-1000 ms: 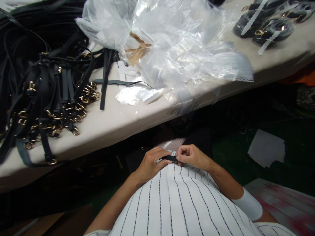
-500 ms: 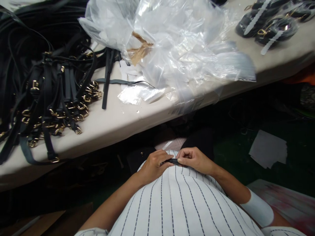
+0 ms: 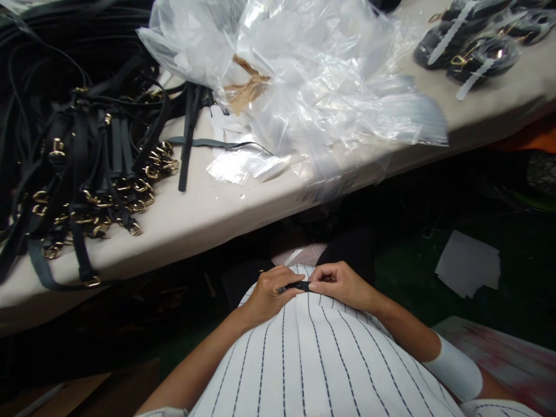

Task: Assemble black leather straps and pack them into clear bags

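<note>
The fingers of the left hand and right hand cover much of the black piece, too small to make out in full. The strap heap runs off the left edge, its far part blurred and dark. The top edge cuts the plastic bags; some wrapped coils leave the view. Shadow under the bench hides what lies there.

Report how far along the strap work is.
The plastic-wrapped black coils at upper right look done. In hand: a small black piece, pinched by left hand and right hand. Apparently remaining: the loose gold-buckled black straps piled at left.
</note>
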Action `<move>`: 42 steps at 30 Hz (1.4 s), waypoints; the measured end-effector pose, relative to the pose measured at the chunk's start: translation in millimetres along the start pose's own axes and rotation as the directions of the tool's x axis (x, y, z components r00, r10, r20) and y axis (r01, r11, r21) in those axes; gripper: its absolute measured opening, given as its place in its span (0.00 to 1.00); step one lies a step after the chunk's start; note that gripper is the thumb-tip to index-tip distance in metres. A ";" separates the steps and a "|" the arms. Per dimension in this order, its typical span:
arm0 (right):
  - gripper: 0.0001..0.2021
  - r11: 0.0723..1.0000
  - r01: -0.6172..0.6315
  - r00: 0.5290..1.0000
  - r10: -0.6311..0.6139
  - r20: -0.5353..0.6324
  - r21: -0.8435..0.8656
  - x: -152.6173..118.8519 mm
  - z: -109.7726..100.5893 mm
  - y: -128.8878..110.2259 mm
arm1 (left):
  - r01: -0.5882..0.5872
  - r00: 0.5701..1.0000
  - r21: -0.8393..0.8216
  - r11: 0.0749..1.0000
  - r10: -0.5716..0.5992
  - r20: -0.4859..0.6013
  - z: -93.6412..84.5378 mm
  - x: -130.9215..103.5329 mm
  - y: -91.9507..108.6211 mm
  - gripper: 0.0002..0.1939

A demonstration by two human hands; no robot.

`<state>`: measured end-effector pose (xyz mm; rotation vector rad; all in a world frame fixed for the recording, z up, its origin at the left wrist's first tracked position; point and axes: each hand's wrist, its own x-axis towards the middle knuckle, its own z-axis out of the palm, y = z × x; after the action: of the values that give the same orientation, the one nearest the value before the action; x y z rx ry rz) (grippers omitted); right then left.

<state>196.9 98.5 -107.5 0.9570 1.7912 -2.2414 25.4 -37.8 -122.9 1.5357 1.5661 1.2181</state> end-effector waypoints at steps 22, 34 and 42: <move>0.09 0.991 0.107 0.986 -0.115 -0.117 -0.075 10.4 21.0 12.1 | -0.028 0.993 0.034 0.999 0.023 0.118 1.3 2.2 -1.3 0.12; 0.15 0.993 0.036 0.999 -0.037 0.003 0.108 22.1 1.5 6.0 | 0.217 0.971 -0.061 0.974 -0.222 -0.087 -2.6 9.3 -8.5 0.13; 0.16 0.992 0.020 0.999 -0.025 0.041 0.126 23.5 6.8 11.4 | 0.207 0.975 -0.095 0.974 -0.197 0.105 -0.6 2.6 -9.1 0.14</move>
<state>180.8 95.6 -129.0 0.9075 1.6694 -2.3936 20.9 -34.3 -130.6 1.3121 1.5300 1.0803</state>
